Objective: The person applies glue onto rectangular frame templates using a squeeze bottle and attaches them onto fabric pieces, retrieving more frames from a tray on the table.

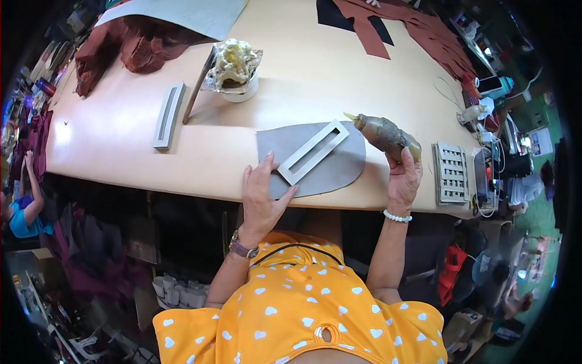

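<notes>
My right hand grips the base of a stained glue bottle with a narrow yellow nozzle, tilted with the nozzle pointing up and left. A grey rounded piece of leather or similar sheet lies at the table's front edge. On it rests a pale rectangular frame with a long slot, set diagonally. At the sheet's left edge, my left hand has its fingers spread, with the thumb on the sheet and the fingertips close to the frame's lower end. Whether they touch the frame I cannot tell.
A second slotted frame lies on the table at left. Beside it are a dark stick and a glue-crusted white tub. A slotted panel lies at right. Reddish-brown material is at the back.
</notes>
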A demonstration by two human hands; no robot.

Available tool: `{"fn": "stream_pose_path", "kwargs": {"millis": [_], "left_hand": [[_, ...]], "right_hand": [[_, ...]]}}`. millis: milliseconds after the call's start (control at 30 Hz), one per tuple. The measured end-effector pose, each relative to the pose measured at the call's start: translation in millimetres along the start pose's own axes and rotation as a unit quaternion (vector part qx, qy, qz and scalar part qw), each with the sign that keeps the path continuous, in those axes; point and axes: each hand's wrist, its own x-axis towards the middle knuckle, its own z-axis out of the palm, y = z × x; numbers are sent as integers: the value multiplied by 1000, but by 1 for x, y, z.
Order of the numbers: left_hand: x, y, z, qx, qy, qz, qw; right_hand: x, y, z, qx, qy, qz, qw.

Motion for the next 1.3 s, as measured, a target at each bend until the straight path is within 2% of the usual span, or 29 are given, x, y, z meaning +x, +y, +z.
{"fn": "stream_pose_path", "kwargs": {"millis": [233,433,833,1300], "left_hand": [[0,-3,1,-5,5,5,1000],[0,-3,1,-8,4,6,1000],[0,-2,1,-5,5,8,1000],[0,-2,0,-11,-6,-3,1000]], "right_hand": [[-1,10,10,-124,14,-79,989],[3,9,8,-165,14,-91,982],[8,9,9,-183,-8,-93,979],[15,7,-3,-195,-88,-104,971]]}}
